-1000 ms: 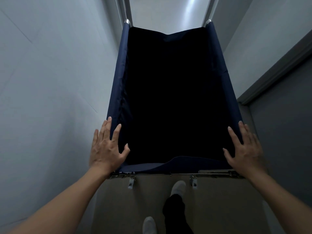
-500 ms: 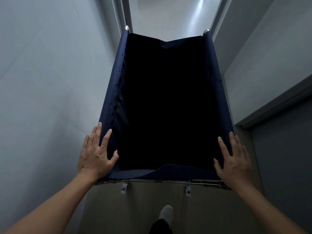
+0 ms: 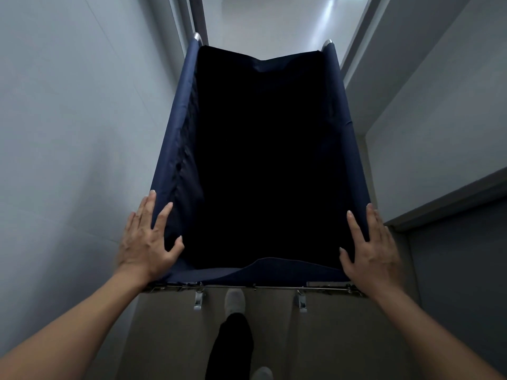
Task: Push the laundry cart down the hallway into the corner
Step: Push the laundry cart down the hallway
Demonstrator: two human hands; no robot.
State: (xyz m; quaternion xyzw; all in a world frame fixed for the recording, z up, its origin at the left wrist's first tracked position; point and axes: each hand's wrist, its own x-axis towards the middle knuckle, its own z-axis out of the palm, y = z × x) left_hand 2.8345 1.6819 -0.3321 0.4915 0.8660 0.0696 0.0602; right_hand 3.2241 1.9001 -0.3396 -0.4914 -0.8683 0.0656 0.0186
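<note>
The left hand (image 3: 146, 244) and right hand (image 3: 370, 252) lie flat with fingers spread, pressing the near corners of the laundry cart (image 3: 175, 149). The cart's long axis runs straight away from the person down the narrow hallway, between the left wall (image 3: 68, 133) and right wall (image 3: 439, 119). Its navy fabric liner hangs from a metal frame, the inside dark.

We reach both bare arms forward. Our left hand (image 3: 146, 244) lies flat at the near left, fingers straight, thumb spread inward. Our right hand (image 3: 369, 252) mirrors it at the near right, fingers extended. One dark-trousered leg (image 3: 233, 344) steps forward between them.
</note>
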